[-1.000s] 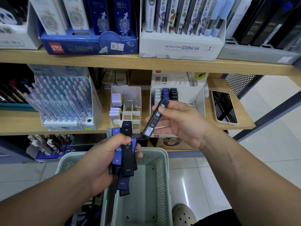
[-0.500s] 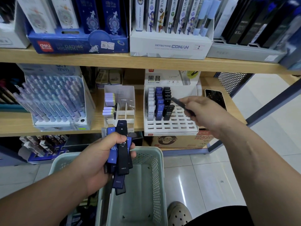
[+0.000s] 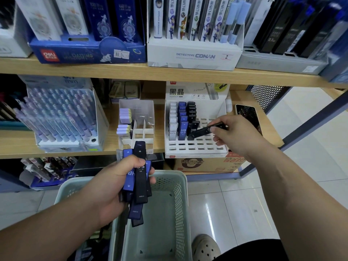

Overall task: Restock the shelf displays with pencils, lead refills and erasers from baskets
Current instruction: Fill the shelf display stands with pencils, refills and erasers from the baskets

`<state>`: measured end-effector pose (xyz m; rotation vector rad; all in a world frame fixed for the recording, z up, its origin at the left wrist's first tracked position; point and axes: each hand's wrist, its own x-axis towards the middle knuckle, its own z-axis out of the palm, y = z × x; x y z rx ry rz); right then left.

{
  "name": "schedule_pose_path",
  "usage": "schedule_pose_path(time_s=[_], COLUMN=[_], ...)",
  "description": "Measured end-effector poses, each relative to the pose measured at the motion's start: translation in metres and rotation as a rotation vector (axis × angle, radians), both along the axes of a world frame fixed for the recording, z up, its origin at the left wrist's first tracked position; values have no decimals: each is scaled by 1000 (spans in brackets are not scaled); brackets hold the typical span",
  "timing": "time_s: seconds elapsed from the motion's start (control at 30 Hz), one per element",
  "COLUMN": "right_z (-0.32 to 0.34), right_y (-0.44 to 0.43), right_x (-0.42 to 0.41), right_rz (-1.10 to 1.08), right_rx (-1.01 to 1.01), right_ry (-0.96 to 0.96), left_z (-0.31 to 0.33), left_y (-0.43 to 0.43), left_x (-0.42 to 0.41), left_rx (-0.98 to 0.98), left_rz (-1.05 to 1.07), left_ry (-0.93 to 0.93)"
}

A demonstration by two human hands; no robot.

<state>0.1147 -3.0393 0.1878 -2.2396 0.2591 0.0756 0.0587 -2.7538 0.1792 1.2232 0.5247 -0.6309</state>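
Observation:
My left hand (image 3: 111,187) grips a bundle of blue and black lead refill cases (image 3: 138,178) above a pale green basket (image 3: 180,204). My right hand (image 3: 233,134) pinches one black lead refill case (image 3: 202,131), tilted, its lower end at the slots of the white lead display rack (image 3: 195,147) on the middle shelf. The rack holds rows of white, blue and black HB 0.5 cases (image 3: 181,121) in its left columns; the slots to the right and front are empty.
A clear divided box with purple erasers (image 3: 124,121) stands left of the rack, and a box of purple pencils (image 3: 62,117) further left. A phone (image 3: 248,117) lies on the shelf at right. Boxed pens fill the upper shelf (image 3: 169,74). My shoe (image 3: 205,247) is beside the basket.
My right hand carried the black case from in front of me out to the rack and lowered it to the slots. The left hand kept still with its bundle.

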Motion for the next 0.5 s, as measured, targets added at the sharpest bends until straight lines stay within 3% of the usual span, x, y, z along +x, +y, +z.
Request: schedule_pose_path(time_s=[0.5], right_z=[-7], right_y=[18], right_x=[7], right_rz=[-44], right_rx=[-122], right_ry=[-295], left_z=[0], left_y=[3], left_x=[0], left_rx=[2], left_rz=[-6], left_ry=[6])
